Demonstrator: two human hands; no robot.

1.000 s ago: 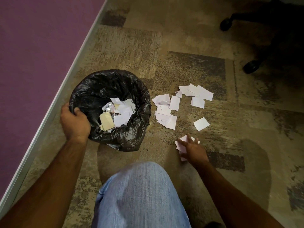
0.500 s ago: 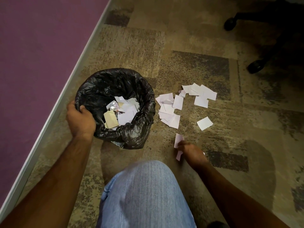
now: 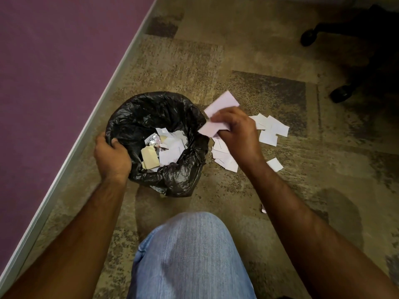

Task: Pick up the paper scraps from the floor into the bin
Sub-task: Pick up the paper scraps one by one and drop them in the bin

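Note:
A bin (image 3: 185,178) lined with a black bag stands on the carpet, with paper and foil inside. My left hand (image 3: 111,156) grips its left rim. My right hand (image 3: 235,132) is raised beside the bin's right rim, shut on white paper scraps (image 3: 220,104) that stick out above its fingers. Several more white scraps (image 3: 269,130) lie on the floor to the right of the bin, partly hidden behind my right hand. One small scrap (image 3: 274,164) lies apart, and a tiny piece (image 3: 263,210) peeks out by my right forearm.
A purple wall (image 3: 54,72) with a pale baseboard runs along the left. Black office-chair wheels (image 3: 341,94) stand at the upper right. My knee in blue jeans (image 3: 192,255) fills the lower middle.
My right hand gathered scraps from the floor near my knee, then lifted them up and left to the bin's right rim. My left hand stayed on the rim.

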